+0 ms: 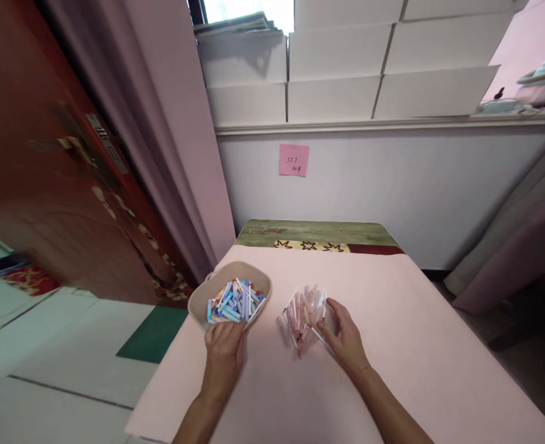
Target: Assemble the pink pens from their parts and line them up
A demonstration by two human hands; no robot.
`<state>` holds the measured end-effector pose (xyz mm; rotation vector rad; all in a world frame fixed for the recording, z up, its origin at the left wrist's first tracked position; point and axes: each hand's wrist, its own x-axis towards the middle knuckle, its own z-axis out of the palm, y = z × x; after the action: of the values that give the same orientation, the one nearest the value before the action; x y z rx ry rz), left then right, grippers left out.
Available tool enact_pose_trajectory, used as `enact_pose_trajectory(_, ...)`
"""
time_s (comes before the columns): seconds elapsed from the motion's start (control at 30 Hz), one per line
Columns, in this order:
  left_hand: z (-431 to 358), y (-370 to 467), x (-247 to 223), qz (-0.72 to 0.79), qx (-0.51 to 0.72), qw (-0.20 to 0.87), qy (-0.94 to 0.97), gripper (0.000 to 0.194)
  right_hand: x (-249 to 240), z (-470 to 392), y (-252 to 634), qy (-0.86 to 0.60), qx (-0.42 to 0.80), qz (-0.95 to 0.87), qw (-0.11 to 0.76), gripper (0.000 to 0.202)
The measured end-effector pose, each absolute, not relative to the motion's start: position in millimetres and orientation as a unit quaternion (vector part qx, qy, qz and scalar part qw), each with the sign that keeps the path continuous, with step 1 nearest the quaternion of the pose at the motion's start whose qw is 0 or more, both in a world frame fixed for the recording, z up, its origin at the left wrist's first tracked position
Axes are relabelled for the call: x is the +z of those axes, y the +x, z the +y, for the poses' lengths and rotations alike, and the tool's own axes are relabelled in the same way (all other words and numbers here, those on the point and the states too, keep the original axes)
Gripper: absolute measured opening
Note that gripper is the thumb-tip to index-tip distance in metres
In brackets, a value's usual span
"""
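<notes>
On the pink-covered table, a beige basin [201, 300] stands at the left, holding many short blue, lilac and orange tube-like pieces [238, 303]. My left hand [224, 345] is closed over the near rim of this basin. To the right of it lies a loose heap of slender clear, pink and white sticks [298, 314], some with dark tips; their exact kind is too blurred to tell. Curled about the heap's right side, my right hand [344, 339] has some of these sticks between thumb and fingers. Part of the heap on that side is hidden by the fingers.
A pink cloth [291, 401] covers most of the table, leaving a green patterned strip [319, 231] at the far edge. White boxes [337, 98] are stacked on a ledge above a pink note [293, 160]. A brown door [69, 154] and purple curtain [161, 123] stand left.
</notes>
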<state>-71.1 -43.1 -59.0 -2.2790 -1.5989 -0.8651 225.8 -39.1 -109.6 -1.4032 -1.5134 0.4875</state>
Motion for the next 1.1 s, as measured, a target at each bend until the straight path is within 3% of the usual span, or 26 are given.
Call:
enact_pose_trajectory(0.23, -33, -146, -48, -0.491, -0.211, 0.058, -0.843, 0.028, -111, -38, 226, -0.571, 0.206, -0.621, 0.495, 0.052)
enact_pose_trajectory(0.5, -14, -189, -62, -0.525, -0.198, 0.096, -0.822, 0.029, -111, -39, 225, -0.575, 0.219, -0.613, 0.496, 0.05)
enact_pose_trajectory(0.73, -45, -128, -70, -0.555, -0.374, 0.163, -0.725, 0.045, -103, -39, 223, -0.599, 0.175, -0.574, 0.531, 0.036)
enact_pose_trajectory(0.87, -60, -46, -83, -0.466, -0.376, 0.007, -0.801, 0.037, -96, -51, 222, -0.645, 0.155, -0.555, 0.502, 0.027)
enact_pose_trajectory(0.9, -60, -27, -87, -0.482, -0.357, -0.02, -0.8, 0.043, -94, -56, 223, -0.649, 0.151, -0.572, 0.479, 0.028)
enact_pose_trajectory(1.0, -52, 13, -96, -0.546, -0.261, -0.063, -0.794, 0.098, -93, -71, 225, -0.644, 0.13, -0.638, 0.401, 0.025)
enact_pose_trajectory(1.1, -36, 28, -103, -0.562, -0.192, -0.079, -0.801, 0.107, -95, -78, 228, -0.639, 0.109, -0.682, 0.338, 0.022)
